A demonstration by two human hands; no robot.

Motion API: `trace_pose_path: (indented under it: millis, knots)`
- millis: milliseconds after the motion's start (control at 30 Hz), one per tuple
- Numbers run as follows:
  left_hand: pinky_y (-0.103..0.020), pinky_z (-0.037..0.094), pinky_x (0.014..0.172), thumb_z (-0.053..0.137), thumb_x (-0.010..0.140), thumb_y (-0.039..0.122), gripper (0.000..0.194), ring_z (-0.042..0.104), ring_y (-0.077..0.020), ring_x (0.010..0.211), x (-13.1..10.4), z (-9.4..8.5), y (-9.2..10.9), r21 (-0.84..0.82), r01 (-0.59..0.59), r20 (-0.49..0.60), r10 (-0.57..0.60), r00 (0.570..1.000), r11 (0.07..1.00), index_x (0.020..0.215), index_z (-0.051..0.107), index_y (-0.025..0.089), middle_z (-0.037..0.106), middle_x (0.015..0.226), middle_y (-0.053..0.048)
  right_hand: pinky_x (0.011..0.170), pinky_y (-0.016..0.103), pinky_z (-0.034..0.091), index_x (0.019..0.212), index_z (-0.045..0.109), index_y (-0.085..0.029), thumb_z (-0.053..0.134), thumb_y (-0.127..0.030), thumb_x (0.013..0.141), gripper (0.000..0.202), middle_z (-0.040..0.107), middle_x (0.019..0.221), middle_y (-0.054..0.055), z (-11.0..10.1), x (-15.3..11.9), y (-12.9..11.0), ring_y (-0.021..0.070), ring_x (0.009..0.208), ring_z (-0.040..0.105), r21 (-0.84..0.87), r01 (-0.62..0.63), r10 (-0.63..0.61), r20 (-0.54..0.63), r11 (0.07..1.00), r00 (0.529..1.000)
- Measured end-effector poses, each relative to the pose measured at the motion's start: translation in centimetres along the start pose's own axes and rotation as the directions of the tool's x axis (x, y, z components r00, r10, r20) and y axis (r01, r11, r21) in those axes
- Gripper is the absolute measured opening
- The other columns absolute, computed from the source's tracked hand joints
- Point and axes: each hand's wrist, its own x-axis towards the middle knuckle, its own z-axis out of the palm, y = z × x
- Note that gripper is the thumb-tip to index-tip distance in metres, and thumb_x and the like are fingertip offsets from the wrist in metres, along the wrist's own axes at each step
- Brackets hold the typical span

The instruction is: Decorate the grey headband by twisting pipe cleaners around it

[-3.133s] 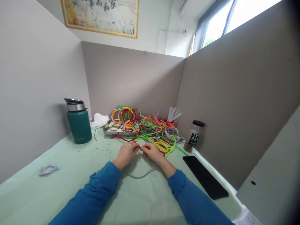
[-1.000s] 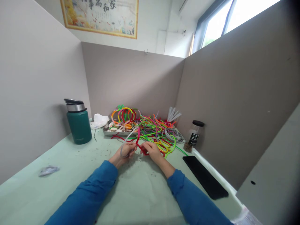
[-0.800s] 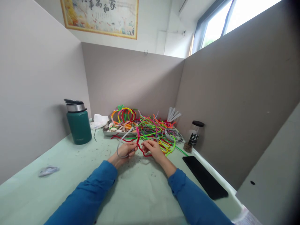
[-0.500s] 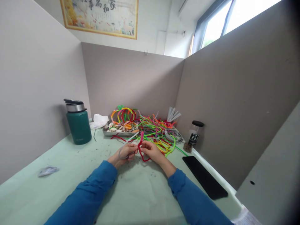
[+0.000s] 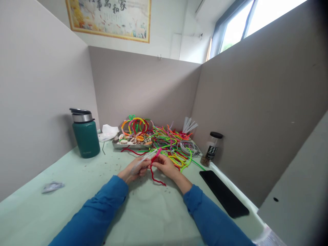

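Close together over the table's middle, both hands work on a red pipe cleaner (image 5: 154,177), whose loose end hangs down and bends to the right. My left hand (image 5: 137,168) is closed, pinching it near the top, and a pale grey loop or strip (image 5: 143,159) also runs through these fingers. My right hand (image 5: 164,165) pinches the red pipe cleaner between thumb and fingers. Above the fingertips, a pink and red wrapped section (image 5: 156,154) tilts up to the right. Where exactly the pieces join is hidden by the fingers.
Behind the hands lie a heap of colourful pipe cleaners (image 5: 169,136) and a metal tray (image 5: 120,146) of wooden slices. Bent pipe-cleaner rings (image 5: 135,125) stand over the tray. A green bottle (image 5: 86,138) stands left; a jar (image 5: 211,150) and black phone-like slab (image 5: 222,193) are right.
The wrapped pink and red section has tipped from upright toward the right. The red tail, curled under my right hand before, now hangs lower and straighter. The grey loop appears narrower.
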Motion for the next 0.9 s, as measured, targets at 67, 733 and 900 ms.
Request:
trace_pose_path:
  millis: [67,733,900]
  knots:
    - [-0.017,0.014,0.034,0.065,0.069,0.030,0.024,0.024,-0.0007,0.034,-0.1,0.0,0.0,-0.005,-0.002,0.011,0.002,1.000,1.000,0.068,0.045,0.016,0.038,0.049,0.008,0.046,0.019,0.032,0.087,0.057,-0.017,0.065,-0.033,0.074,0.022,0.052,0.065,-0.003,0.0,0.0,0.0,0.0082,0.052,0.043,-0.013,0.016,-0.016,-0.015,1.000,1.000]
    - [-0.018,0.023,0.034,0.071,0.062,0.033,0.027,0.034,-0.0036,0.034,0.4,0.4,-0.4,0.026,-0.049,-0.048,0.050,0.998,0.998,0.075,0.062,0.011,0.042,0.042,0.006,0.045,0.020,0.031,0.078,0.053,-0.017,0.061,-0.036,0.076,0.020,0.048,0.059,-0.005,0.3,-0.1,-0.3,0.0074,0.047,0.039,-0.074,0.031,-0.044,-0.176,0.997,0.983]
    - [-0.019,0.028,0.035,0.069,0.064,0.040,0.031,0.034,-0.0043,0.033,0.2,1.1,-0.2,0.062,-0.056,-0.115,0.063,0.991,0.996,0.073,0.061,0.011,0.044,0.041,0.005,0.049,0.021,0.035,0.081,0.054,-0.016,0.058,-0.037,0.078,0.022,0.050,0.061,-0.003,0.2,0.0,0.1,0.0090,0.051,0.042,-0.128,0.050,-0.074,-0.193,0.991,0.978]
